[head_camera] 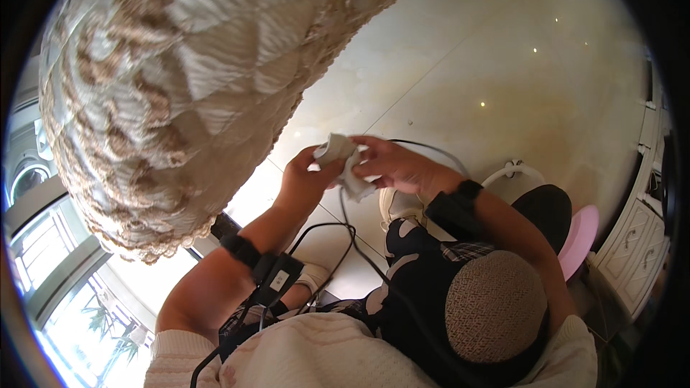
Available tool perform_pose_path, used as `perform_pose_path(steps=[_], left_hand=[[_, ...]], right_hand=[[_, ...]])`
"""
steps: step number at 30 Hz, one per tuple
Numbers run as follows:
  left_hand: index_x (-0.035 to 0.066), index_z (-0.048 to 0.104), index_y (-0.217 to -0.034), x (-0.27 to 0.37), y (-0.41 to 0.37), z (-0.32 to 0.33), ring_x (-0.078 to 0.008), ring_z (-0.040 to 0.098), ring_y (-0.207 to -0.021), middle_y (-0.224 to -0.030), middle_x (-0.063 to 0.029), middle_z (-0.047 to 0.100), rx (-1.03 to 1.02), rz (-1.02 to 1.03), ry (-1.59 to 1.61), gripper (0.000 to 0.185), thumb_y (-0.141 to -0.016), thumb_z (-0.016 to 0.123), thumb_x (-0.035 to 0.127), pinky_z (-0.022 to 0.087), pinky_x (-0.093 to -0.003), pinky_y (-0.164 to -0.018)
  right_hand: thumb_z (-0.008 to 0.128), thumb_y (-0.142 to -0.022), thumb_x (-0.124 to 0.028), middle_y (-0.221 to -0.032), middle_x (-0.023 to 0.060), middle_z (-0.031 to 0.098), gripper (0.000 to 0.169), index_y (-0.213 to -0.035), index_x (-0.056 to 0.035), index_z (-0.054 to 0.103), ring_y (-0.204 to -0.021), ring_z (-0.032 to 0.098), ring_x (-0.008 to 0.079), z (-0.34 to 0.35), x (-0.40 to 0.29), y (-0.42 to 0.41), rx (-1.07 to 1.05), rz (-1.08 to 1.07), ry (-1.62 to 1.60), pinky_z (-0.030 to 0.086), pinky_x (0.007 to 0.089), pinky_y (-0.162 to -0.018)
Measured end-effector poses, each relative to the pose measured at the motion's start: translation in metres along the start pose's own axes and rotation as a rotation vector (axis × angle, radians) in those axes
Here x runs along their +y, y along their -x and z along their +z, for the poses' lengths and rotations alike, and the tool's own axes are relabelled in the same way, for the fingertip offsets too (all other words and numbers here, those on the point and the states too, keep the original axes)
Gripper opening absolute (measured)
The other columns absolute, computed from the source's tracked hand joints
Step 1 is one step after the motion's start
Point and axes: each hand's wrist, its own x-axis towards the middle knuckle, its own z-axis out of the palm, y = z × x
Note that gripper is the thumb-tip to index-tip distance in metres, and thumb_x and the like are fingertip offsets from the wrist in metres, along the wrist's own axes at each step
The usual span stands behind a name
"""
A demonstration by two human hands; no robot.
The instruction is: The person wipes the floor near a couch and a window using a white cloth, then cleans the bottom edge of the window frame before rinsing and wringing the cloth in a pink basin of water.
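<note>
A small piece of whitish cloth point(358, 182), crumpled and folded, is held between both hands in front of my lower legs. My left hand point(307, 170) grips its left end, with the thumb on top. From the right, my right hand point(391, 164) pinches the cloth with bent fingers. Black cables point(345, 202) run below the hands towards my body. Each forearm carries a black strap, and a black box point(277, 279) with a small label sits by the left one.
A quilted beige cover with ruffled lace point(215, 75) fills the upper left. Pale floor tiles point(431, 81) lie beyond the hands. At the right are a black oval object point(544, 215), a pink round one point(581, 237) and a white cabinet point(630, 248). A round textured surface point(496, 307) is near my lap.
</note>
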Motion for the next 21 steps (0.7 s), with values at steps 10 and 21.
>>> perform_pose_path(steps=[10, 21], left_hand=[[0.0, 0.048, -0.122, -0.005, 0.036, -0.012, -0.0137, 0.062, -0.087, -0.109, -0.0122, 0.059, -0.013, -0.146, -0.158, 0.045, -0.081, 0.067, 0.005, 0.051, -0.0244, -0.076], [0.011, 0.038, -0.135, -0.021, 0.009, -0.011, -0.0215, 0.051, -0.113, -0.127, -0.012, 0.044, -0.113, 0.111, -0.334, 0.075, -0.071, 0.076, 0.007, 0.05, -0.0341, -0.088]], right_hand=[[0.069, -0.081, -0.025, -0.113, 0.0096, 0.057, 0.06, -0.131, -0.0065, 0.04, -0.102, 0.057, 0.0195, 0.016, 0.015, -0.025, -0.095, 0.12, 0.257, 0.048, 0.0342, -0.084], [0.053, -0.084, -0.015, -0.115, 0.0098, 0.053, 0.048, -0.13, -0.0122, 0.042, -0.1, 0.056, 0.0194, 0.013, 0.01, -0.015, -0.078, 0.099, 0.168, 0.048, 0.0355, -0.083]])
